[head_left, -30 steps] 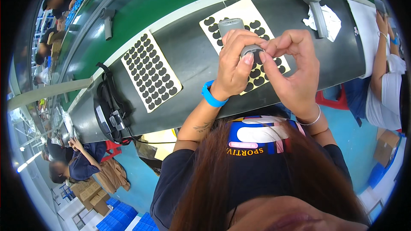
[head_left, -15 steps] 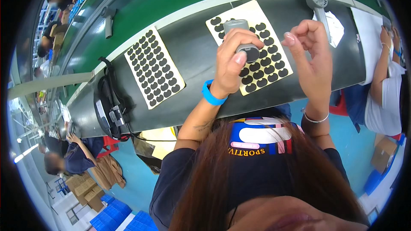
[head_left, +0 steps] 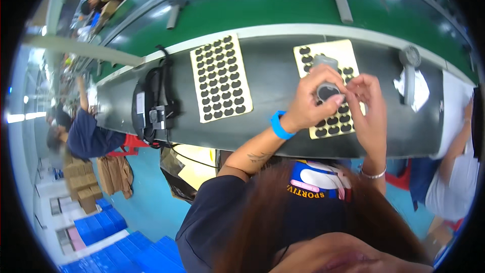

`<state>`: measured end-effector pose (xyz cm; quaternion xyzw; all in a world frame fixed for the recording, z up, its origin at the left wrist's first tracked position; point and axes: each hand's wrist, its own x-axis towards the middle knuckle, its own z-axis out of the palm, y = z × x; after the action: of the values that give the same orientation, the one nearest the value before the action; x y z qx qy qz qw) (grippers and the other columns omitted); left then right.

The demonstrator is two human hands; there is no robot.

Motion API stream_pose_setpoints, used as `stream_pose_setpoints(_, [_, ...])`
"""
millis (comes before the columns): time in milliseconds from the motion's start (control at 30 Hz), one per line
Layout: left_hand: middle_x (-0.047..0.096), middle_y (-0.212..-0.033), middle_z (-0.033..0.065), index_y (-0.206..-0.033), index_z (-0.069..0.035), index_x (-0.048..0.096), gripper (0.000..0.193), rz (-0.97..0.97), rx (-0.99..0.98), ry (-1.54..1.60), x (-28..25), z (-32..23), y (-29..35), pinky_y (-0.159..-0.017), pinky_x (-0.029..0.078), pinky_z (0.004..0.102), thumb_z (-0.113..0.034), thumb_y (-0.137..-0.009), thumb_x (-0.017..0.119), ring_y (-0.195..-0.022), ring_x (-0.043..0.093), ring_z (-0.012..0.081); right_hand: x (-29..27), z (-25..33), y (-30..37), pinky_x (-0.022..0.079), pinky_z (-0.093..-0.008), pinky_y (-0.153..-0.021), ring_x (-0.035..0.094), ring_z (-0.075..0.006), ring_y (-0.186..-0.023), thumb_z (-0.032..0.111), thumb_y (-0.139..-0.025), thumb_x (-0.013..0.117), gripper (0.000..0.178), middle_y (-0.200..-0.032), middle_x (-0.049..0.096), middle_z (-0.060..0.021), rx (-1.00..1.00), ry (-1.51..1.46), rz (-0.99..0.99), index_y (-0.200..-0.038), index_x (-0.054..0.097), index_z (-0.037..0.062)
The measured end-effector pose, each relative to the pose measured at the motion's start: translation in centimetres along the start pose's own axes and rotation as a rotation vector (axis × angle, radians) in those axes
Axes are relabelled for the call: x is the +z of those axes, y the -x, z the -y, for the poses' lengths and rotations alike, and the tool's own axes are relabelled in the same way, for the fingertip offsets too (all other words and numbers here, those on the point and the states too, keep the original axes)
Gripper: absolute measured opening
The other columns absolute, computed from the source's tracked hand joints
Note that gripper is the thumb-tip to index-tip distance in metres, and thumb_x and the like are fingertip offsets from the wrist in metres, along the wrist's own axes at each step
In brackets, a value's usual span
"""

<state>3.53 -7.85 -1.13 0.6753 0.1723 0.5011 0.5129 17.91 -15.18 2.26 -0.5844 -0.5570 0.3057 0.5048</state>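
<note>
In my left hand (head_left: pixel 310 96) is a grey handheld-fan handle (head_left: pixel 326 62). My fingers wrap round it, and its round, dark-faced end (head_left: pixel 327 91) is turned toward me. My right hand (head_left: pixel 371 114) is beside that end, thumb and fingers drawn together close to its rim. Whether they pinch something small is hidden. Below both hands lies a pale yellow sheet of black stickers (head_left: pixel 333 48), with a bare patch where stickers are gone. A second sheet of black stickers (head_left: pixel 221 78) lies farther left on the dark table.
A grey handheld fan (head_left: pixel 410 60) lies on white wrapping (head_left: pixel 422 91) at the right. Left stands a black strapped bag (head_left: pixel 146 101). More grey fans (head_left: pixel 341 0) rest on the green conveyor (head_left: pixel 283 7). A co-worker's arm (head_left: pixel 457 131) is at the far right.
My right hand has come in to the round end of the fan handle; before, it was held apart with fingers raised. The whole view has shifted, so the table sits lower and farther right.
</note>
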Motion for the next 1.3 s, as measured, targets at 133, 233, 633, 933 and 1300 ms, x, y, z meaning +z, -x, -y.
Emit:
stream_pose_setpoints(133, [0.059,-0.08,0.0077,-0.076,-0.001,0.06,0.017,-0.082,-0.033,0.047,-0.6,-0.1,0.7,-0.072,0.044,0.0291,-0.017,-0.081,0.064,-0.076,0.055,0.016,1.3,-0.4,0.3,0.044,-0.0239,-0.073,0.057,-0.0112,-0.081,0.009,-0.096,0.048,0.028,-0.095,0.06,-0.0075,0.092,-0.185,0.004,-0.124,0.044,0.0034])
stream_pose_setpoints(233, [0.06,-0.078,0.0074,-0.076,-0.004,0.06,0.014,-0.095,0.009,0.055,-1.1,-0.9,1.5,-0.076,0.043,0.0326,-0.017,-0.081,0.064,-0.077,0.055,0.0191,1.7,-1.2,0.7,0.045,-0.024,-0.071,0.057,-0.0104,-0.079,0.016,-0.1,0.042,0.035,-0.094,0.061,-0.0059,0.141,-0.185,0.125,-0.133,0.041,0.0052])
stream_pose_setpoints(633, [0.057,-0.076,0.0038,-0.077,-0.007,0.058,0.012,-0.006,0.119,0.004,0.2,-0.1,0.9,-0.087,0.035,0.0363,-0.017,-0.081,0.064,-0.082,0.053,0.0226,3.1,-3.6,0.8,0.028,-0.0356,-0.107,0.041,-0.024,-0.126,0.062,-0.091,0.039,0.079,-0.133,0.043,-0.0144,0.111,-0.266,0.214,-0.138,0.034,-0.0011])
stream_pose_setpoints(933, [0.063,-0.086,0.0048,-0.078,-0.008,0.057,0.015,0.043,0.054,-0.016,-0.2,-0.3,0.8,-0.092,0.033,0.0363,-0.02,-0.084,0.061,-0.087,0.055,0.0217,3.2,-4.6,0.5,0.03,-0.0345,-0.105,0.042,-0.0228,-0.124,0.06,-0.092,0.04,0.076,-0.133,0.043,-0.0129,0.085,-0.328,0.236,-0.138,0.033,0.0003])
stream_pose_setpoints(1300, [0.063,-0.087,0.0099,-0.083,-0.002,0.06,0.023,0.046,0.093,0.022,-0.4,-0.1,0.7,-0.091,0.035,0.0369,-0.022,-0.09,0.051,-0.088,0.055,0.025,2.5,-3.9,0.8,0.04,-0.0288,-0.092,0.046,-0.0168,-0.116,0.045,-0.098,0.041,0.059,-0.132,0.043,-0.008,0.27,-0.498,0.281,-0.141,0.031,0.006])
